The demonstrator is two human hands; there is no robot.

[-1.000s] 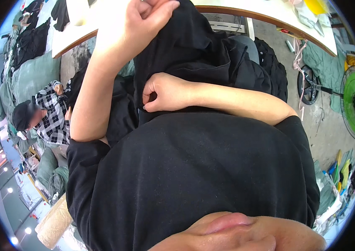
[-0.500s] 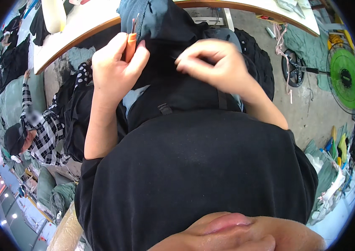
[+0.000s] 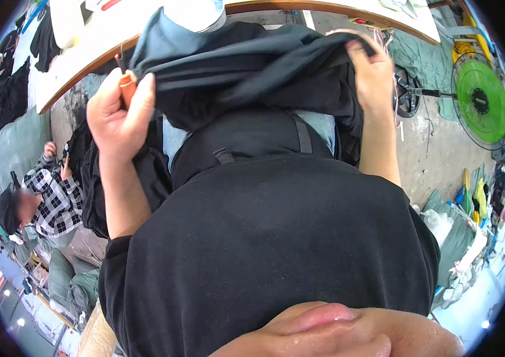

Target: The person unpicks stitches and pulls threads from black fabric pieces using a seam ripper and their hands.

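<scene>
A dark blue-grey garment is stretched sideways in front of me, between my two hands. My left hand is closed around a seam ripper with an orange handle; its forked metal tip with a small red ball points up. The garment's left edge is against the thumb and fingers of that same hand, apparently pinched there. At the right end, my right hand grips a fold of the cloth, its thumb in front and some fingers hidden behind. More black cloth hangs below onto my lap.
A white table with a wooden edge stands ahead, bearing a white round container. At right are a green fan and a black wheeled base. A co-worker in a checked shirt sits at left near piled cloth.
My hands have moved apart, the left one leftward and the right one up and rightward. My right hand has taken hold of the garment, now spread between both hands. The white container has come into view.
</scene>
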